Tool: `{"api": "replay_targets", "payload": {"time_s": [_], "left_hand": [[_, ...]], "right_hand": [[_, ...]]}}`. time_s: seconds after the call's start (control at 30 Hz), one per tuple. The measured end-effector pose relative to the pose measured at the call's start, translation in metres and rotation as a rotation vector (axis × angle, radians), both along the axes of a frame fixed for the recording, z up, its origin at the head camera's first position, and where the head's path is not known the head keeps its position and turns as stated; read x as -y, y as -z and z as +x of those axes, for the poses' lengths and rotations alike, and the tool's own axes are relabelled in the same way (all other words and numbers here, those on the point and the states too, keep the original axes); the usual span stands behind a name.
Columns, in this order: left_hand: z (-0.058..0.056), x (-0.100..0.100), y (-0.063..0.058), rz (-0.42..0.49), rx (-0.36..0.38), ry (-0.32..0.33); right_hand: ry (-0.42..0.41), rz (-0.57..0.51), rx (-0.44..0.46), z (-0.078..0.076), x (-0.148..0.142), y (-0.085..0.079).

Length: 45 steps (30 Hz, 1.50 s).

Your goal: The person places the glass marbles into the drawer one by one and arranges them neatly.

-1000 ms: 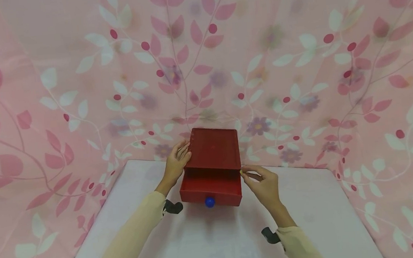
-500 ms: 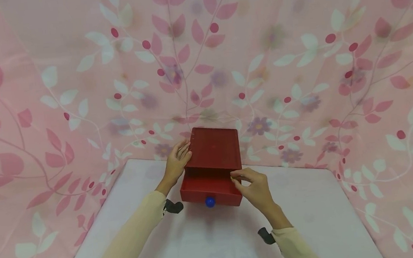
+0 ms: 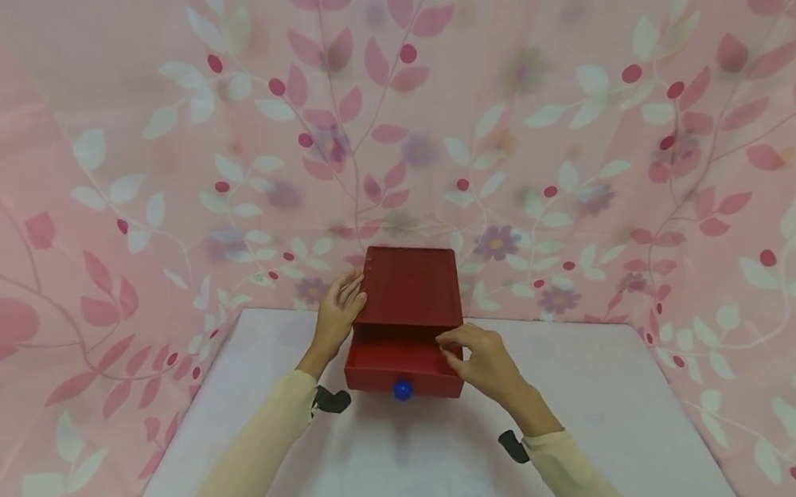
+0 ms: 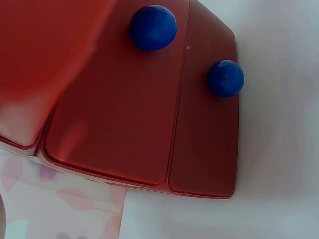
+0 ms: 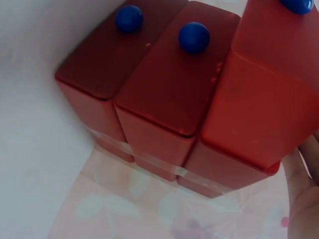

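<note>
A red drawer unit (image 3: 409,287) stands on the white table. Its top drawer (image 3: 370,377) is pulled out and has a blue knob (image 3: 402,390). My left hand (image 3: 336,314) rests against the unit's left side with fingers extended. My right hand (image 3: 484,360) bends over the drawer's right wall, thumb and index fingertips close together above the inside. They pinch a small yellowish thing, now mostly hidden by the fingers. The right wrist view shows the two lower drawers (image 5: 167,74) closed, and part of the right hand beside the open drawer.
The white table surface (image 3: 384,474) extends in front of and beside the unit. Pink floral cloth (image 3: 390,161) hangs close behind it and around both sides. Clear tape (image 5: 154,160) crosses the unit's side. A black wrist piece (image 3: 512,445) sits at the right cuff.
My right hand has moved left from beside the unit's right front corner to over the open drawer, fingertips now inside its wall. My left hand and the unit stay in place.
</note>
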<state>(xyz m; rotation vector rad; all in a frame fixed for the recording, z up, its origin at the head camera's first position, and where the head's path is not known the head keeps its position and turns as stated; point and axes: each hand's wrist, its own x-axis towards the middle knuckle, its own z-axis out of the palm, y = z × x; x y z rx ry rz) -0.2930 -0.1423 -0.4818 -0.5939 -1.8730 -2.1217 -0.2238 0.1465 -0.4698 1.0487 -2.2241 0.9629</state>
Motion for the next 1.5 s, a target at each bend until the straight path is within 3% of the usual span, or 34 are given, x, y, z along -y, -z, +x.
{"api": "replay_targets", "payload": {"time_s": [0.23,0.53,1.1,1.5], "left_hand": [[-0.002,0.001,-0.001,0.019,0.0,0.002],[-0.001,-0.001,0.001,0.023,-0.005,0.01],[-0.002,-0.001,0.0,0.013,-0.001,-0.01],[-0.002,0.0,0.0,-0.007,0.0,-0.021]], "right_hand": [[-0.052,0.177,0.05,-0.003,0.004,-0.013],[-0.009,0.398,0.17,-0.007,0.007,-0.018],[-0.028,0.481,0.213,-0.011,0.011,-0.019],[-0.016,0.454,0.245,-0.007,0.012,-0.021]]}}
